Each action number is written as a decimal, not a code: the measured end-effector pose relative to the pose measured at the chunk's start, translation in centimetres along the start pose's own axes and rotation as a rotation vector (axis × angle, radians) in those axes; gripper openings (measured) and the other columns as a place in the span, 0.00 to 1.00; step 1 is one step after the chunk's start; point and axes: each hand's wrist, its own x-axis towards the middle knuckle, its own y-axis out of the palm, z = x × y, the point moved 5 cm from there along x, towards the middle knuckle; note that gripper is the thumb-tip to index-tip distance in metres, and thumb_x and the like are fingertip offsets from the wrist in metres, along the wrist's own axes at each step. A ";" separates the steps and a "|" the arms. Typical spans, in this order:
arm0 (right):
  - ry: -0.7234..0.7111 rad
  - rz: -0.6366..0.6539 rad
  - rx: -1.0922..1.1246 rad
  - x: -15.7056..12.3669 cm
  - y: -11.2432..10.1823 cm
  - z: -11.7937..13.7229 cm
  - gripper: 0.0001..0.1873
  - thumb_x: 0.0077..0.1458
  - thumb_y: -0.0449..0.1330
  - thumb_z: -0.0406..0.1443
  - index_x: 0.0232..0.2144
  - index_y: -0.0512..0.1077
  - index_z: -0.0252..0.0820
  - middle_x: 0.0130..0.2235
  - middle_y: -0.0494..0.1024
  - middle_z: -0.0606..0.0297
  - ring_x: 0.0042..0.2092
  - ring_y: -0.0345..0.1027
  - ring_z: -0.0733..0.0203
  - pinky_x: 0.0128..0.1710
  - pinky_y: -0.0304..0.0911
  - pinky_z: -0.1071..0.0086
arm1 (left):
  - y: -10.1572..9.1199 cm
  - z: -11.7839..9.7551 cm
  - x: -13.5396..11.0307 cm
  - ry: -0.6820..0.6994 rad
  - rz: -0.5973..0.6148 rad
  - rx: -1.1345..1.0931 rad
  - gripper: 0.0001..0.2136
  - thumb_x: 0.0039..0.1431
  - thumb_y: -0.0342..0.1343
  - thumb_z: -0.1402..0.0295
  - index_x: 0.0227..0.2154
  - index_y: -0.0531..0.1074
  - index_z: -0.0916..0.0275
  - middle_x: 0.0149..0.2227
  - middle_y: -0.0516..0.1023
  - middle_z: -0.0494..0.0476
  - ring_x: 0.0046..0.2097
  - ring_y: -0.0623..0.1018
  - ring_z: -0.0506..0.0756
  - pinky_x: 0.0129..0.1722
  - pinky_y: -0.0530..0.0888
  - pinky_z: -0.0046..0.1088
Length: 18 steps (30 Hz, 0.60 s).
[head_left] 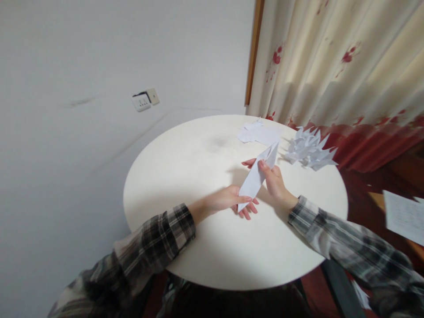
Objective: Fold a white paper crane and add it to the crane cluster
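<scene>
Pinching the folded paper (253, 181) above the round surface (172, 168), the left hand (228, 198) has its near end, the right hand (274, 180) its far half! Spiky paper shapes (308, 148) crowd the far right edge, flowered curtains (318, 66) behind, pale wall (82, 176) left.

The left hand (228, 198) grips the lower end of a folded white paper (252, 183) above a round white table (172, 172); the right hand (274, 180) pinches its upper part, thumb on top. Beyond lie flat paper pieces (265, 133), with spiky paper folds (309, 150) to their right, near a floral curtain (311, 57).
</scene>
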 end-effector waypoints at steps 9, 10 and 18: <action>-0.075 -0.148 0.001 0.3 -1.2 0.1 0.25 0.54 0.47 0.53 0.34 0.73 0.43 0.35 0.75 0.61 0.33 0.64 0.58 0.31 0.58 0.66 | 0.3 0.4 0.1 -0.048 0.050 -0.104 0.20 0.53 0.54 0.54 0.38 0.70 0.68 0.30 0.77 0.58 0.26 0.76 0.49 0.26 0.67 0.24; -0.081 -0.163 0.010 0.3 -1.3 0.1 0.24 0.55 0.47 0.53 0.34 0.73 0.42 0.35 0.75 0.61 0.33 0.64 0.58 0.31 0.58 0.66 | 0.3 0.5 0.1 -0.054 0.058 -0.108 0.20 0.53 0.53 0.53 0.38 0.70 0.68 0.29 0.77 0.58 0.25 0.76 0.50 0.25 0.67 0.24; -0.027 -0.184 0.146 0.9 -1.5 -0.8 0.21 0.54 0.50 0.50 0.34 0.73 0.41 0.35 0.77 0.61 0.32 0.65 0.60 0.32 0.59 0.67 | 0.3 1.0 0.4 -0.084 0.084 -0.041 0.24 0.55 0.50 0.51 0.43 0.68 0.67 0.21 0.73 0.52 0.21 0.73 0.49 0.21 0.65 0.23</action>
